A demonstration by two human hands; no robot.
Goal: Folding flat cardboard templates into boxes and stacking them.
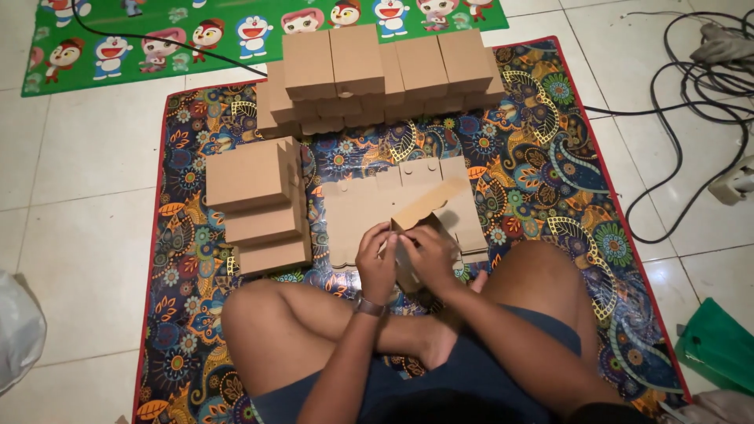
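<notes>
Fingers of both hands are curled and clamped on a half-folded cardboard box (424,224) held just above the crossed legs: the left hand (377,263) grips its left side, the right hand (430,257) its near right side, the two hands almost touching. Its scalloped flap stands open, and its long axis runs from near left up to far right. A watch (367,306) sits on the left wrist. Just beyond the box lie flat cardboard blanks (369,204) on the patterned mat (550,157). To the left stands a stepped stack of finished boxes (259,204), and farther off a longer row of stacked boxes (377,74) spans the mat's far edge. Past that lies a green cartoon mat (157,39). Black cables (675,118) trail over the tiled floor at far right.
</notes>
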